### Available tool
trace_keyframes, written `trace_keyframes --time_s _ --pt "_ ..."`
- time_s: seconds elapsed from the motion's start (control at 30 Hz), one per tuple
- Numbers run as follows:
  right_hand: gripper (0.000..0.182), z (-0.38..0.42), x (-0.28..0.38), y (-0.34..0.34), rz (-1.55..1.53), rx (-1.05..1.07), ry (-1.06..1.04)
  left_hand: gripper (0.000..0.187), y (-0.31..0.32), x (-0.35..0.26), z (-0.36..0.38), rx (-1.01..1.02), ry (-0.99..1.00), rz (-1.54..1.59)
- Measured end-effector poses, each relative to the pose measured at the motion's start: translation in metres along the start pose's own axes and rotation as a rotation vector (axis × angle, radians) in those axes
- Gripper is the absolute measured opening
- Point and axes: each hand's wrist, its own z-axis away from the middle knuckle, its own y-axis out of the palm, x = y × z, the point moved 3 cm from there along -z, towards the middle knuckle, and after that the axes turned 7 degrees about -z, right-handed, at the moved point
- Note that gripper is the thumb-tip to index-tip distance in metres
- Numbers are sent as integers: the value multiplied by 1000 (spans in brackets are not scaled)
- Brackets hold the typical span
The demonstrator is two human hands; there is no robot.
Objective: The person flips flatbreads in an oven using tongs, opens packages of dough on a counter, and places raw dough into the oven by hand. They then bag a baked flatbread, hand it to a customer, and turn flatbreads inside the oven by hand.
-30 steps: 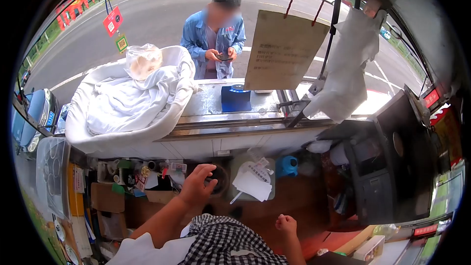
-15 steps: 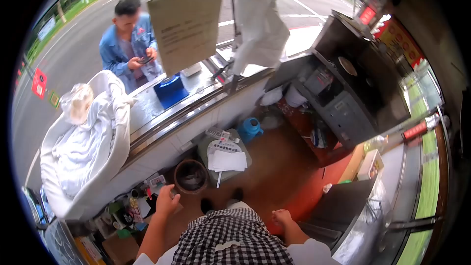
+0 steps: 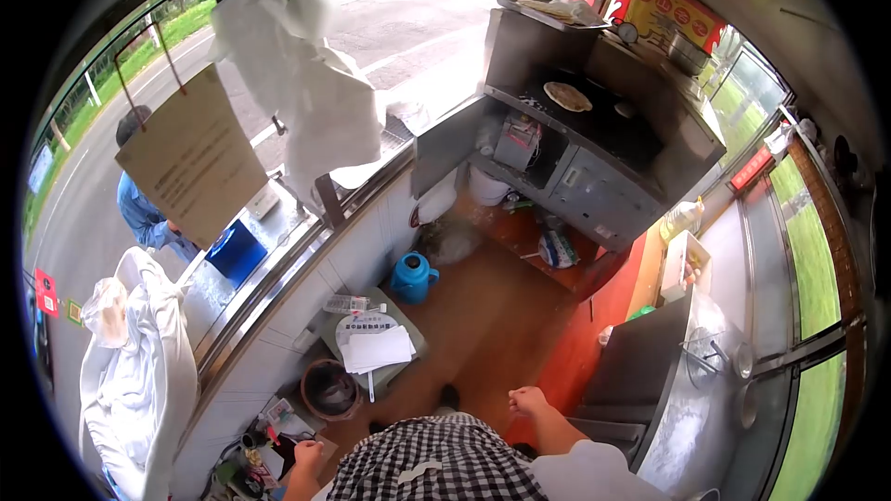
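My left hand (image 3: pixel 307 455) hangs low at my left side, fingers curled, with no object showing in it. Near it are a dark bin (image 3: pixel 316 405) and small clutter along the wall. My right hand (image 3: pixel 528 400) is held in front of my right side, its fingers closed in a loose fist with nothing visible inside. Both hands are apart from every surface. Between them is my black-and-white checked apron (image 3: pixel 436 459). Ahead, a flatbread (image 3: pixel 567 96) lies on the black griddle (image 3: pixel 603 125).
A stool (image 3: pixel 408 353) with papers (image 3: pixel 379 350) and a blue jug (image 3: pixel 413 278) stand along the left wall. At right is a metal cabinet (image 3: pixel 622 366). Past the window counter, a person in a blue jacket (image 3: pixel 144 218) stands partly behind a hanging board (image 3: pixel 192 147).
My view has turned right and moved towards the griddle. My left hand has dropped lower and its fingers are more curled. My right hand stays in a loose fist.
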Motion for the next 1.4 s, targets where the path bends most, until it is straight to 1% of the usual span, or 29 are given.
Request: trace_keyframes --time_s 0.07,0.1,0.2,0.23,0.27,0.33,0.4,0.43,0.53,0.57,0.67,0.7,0.73,0.8,0.9,1.0,1.03,1.1,1.17,1.2,1.23,1.27,1.33,1.4 --pt "21 -8 5 -28 -7 -40 12 25 22 -24 16 11 12 21" --pt "21 -17 6 -42 -19 -63 23 20 29 -55 37 1 -15 72" --pt "21 -27 16 -74 -19 -92 78 22 59 -79 28 175 29 204" --pt "21 -20 27 -80 -22 -91 102 21 71 -88 34 167 9 317" --pt "22 -17 35 -85 -26 -91 128 21 78 -98 38 148 35 283" --pt "22 -29 38 -94 -73 -73 92 19 82 -125 54 115 87 209" --pt "20 -41 40 -98 -111 -64 59 20 84 -135 52 129 114 158" --pt "18 -45 41 -98 -123 -65 44 20 86 -139 47 139 130 131" --pt "18 -42 33 -92 -147 -87 19 26 85 -141 17 46 174 -74" --pt "18 -41 35 -92 -147 -99 7 30 85 -147 11 22 157 -74" --pt "18 -28 30 -90 -135 -75 62 30 86 -195 -3 -5 340 -204" --pt "19 -27 22 -92 -160 -82 56 30 85 -236 19 8 371 -177" --pt "19 -27 15 -98 -165 -106 68 28 83 -269 25 37 437 -375" --pt "20 -24 -1 -104 -175 -143 104 32 101 -288 3 66 523 -373" --pt "20 -25 -34 -119 -187 -160 240 38 112 -365 38 39 608 -384" --pt "24 -40 -51 -137 -175 -136 333 40 140 -419 56 85 634 -364" --pt "26 -47 -49 -149 -166 -128 355 42 153 -429 51 63 684 -436" --pt "25 -67 -31 -175 -170 -100 331 41 184 -451 55 95 675 -408" --pt "22 -96 5 -206 -195 -104 271 40 216 -482 54 90 660 -438" --pt "20 -105 31 -224 -219 -125 240 40 232 -508 69 77 677 -444" --pt "18 -108 52 -242 -240 -147 220 42 251 -529 76 82 727 -404" --pt "18 -109 77 -261 -324 -146 182 43 273 -549 82 87 776 -354" --pt "17 -131 127 -301 -452 -141 74 42 302 -620 119 173 818 -353" --pt "17 -152 156 -334 -500 -146 -6 40 329 -678 135 116 971 -376"
